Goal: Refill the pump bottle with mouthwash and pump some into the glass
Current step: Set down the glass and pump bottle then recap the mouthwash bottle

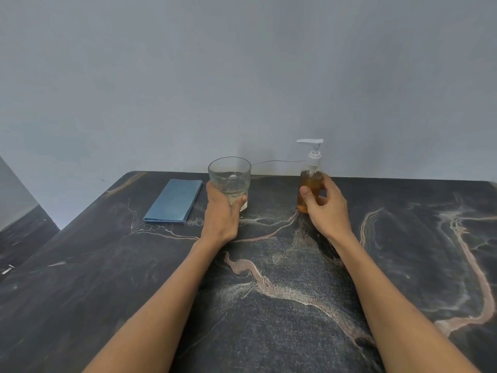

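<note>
Beside the glass point(229, 181) lies a blue cloth point(174, 201); left hand point(222, 211) grips glass.

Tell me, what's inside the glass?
The glass holds a little pale yellowish liquid at the bottom; the rest looks empty. The left hand grips its lower part, so the fingers hide some of the liquid and the base.

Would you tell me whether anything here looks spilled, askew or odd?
Nothing stands out: the glass and bottle stand upright on the table, each held by a hand, and no spill shows.
</note>
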